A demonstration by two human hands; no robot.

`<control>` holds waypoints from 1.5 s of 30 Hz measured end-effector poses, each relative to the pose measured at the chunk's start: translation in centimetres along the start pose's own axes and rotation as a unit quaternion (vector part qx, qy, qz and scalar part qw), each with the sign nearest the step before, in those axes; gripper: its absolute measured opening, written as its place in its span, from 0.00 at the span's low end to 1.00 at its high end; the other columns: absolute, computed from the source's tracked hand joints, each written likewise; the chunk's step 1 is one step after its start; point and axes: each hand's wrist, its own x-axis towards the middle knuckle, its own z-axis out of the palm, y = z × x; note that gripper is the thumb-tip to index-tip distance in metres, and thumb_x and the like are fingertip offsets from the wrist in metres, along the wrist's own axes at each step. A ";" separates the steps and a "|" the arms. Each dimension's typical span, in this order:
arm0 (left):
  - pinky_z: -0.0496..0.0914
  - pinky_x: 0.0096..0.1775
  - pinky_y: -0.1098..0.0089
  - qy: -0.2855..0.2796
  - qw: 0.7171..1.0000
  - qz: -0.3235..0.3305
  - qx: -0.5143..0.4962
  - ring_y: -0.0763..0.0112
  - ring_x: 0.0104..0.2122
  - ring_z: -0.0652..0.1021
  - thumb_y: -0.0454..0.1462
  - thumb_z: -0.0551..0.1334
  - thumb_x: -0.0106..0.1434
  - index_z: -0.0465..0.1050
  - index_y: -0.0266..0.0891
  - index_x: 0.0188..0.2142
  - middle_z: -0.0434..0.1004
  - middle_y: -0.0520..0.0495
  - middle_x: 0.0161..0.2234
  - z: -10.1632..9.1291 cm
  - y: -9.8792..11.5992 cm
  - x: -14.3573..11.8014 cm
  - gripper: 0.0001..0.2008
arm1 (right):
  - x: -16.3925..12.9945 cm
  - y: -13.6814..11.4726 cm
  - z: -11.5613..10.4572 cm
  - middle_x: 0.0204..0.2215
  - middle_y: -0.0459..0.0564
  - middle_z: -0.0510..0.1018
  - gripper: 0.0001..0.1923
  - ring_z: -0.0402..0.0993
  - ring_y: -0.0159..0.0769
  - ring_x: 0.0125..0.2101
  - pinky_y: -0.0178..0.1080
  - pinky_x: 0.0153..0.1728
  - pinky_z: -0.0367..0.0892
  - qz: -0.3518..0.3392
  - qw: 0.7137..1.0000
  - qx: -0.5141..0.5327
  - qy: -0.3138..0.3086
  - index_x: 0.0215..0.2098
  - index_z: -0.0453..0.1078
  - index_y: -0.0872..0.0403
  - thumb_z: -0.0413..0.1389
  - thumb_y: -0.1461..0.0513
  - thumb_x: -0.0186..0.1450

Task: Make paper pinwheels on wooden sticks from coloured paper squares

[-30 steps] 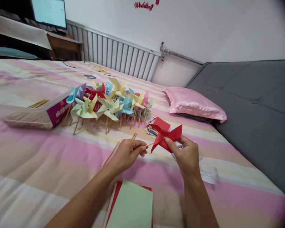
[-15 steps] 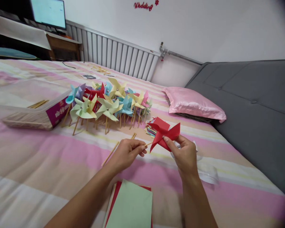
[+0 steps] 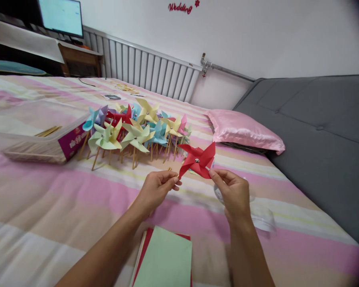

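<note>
A red paper pinwheel (image 3: 204, 162) with a silvery pin at its centre is held up between my two hands. My left hand (image 3: 159, 188) is closed at its lower left, where its stick was visible a moment ago; the fingers now mostly hide that stick. With thumb and fingers, my right hand (image 3: 233, 192) pinches the lower right blade. Behind the pinwheel, a pile of small paper squares is largely covered. Beyond my left hand stands a cluster of finished pinwheels (image 3: 135, 137) in green, yellow, blue, red and purple, on wooden sticks.
At left lies a clear plastic box (image 3: 74, 141) holding wooden sticks. Green and red paper sheets (image 3: 167, 255) are stacked between my forearms. Clear plastic containers (image 3: 261, 218) sit right of my right hand. A pink pillow (image 3: 245, 129) rests near the grey headboard (image 3: 320, 127).
The red pinwheel has turned to face me and shifted slightly left and up. My right fingers have moved from its centre to a blade's edge. My left hand rose slightly, still holding on.
</note>
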 end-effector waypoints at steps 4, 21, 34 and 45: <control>0.71 0.34 0.69 0.005 1.000 -0.007 -0.012 0.69 0.29 0.77 0.41 0.62 0.56 0.76 0.34 0.32 0.78 0.45 0.30 0.1 0.1 0.0 0.11 | -0.2 -0.3 0.2 0.28 0.52 0.80 0.15 0.75 0.41 0.33 0.44 0.40 0.67 -0.002 0.999 -0.001 -0.042 0.30 0.75 0.56 0.61 0.53 0.53; 0.69 0.38 0.68 0.198 0.977 0.060 -0.051 0.68 0.34 0.78 0.40 0.65 0.51 0.72 0.34 0.33 0.80 0.45 0.31 -2.9 0.2 1.0 0.12 | -0.5 2.1 2.5 0.28 0.51 0.80 0.13 0.75 0.40 0.31 0.42 0.36 0.68 -0.015 0.997 -0.049 -0.065 0.30 0.76 0.56 0.59 0.54 0.54; 0.69 0.35 0.69 0.300 0.944 0.082 0.109 0.68 0.29 0.76 0.41 0.63 0.51 0.78 0.34 0.31 0.79 0.44 0.28 -4.1 -4.3 3.6 0.12 | -1.9 6.0 5.4 0.24 0.51 0.80 0.12 0.76 0.41 0.27 0.38 0.29 0.67 0.026 0.981 -0.107 -0.158 0.26 0.76 0.55 0.56 0.56 0.52; 0.67 0.35 0.66 0.348 0.903 0.038 0.249 0.62 0.30 0.77 0.42 0.63 0.50 0.79 0.40 0.29 0.80 0.43 0.27 -3.2 -2.5 6.5 0.11 | -1.7 7.1 5.3 0.24 0.51 0.81 0.11 0.77 0.42 0.27 0.39 0.29 0.68 0.021 0.981 -0.081 -0.172 0.26 0.76 0.54 0.56 0.57 0.52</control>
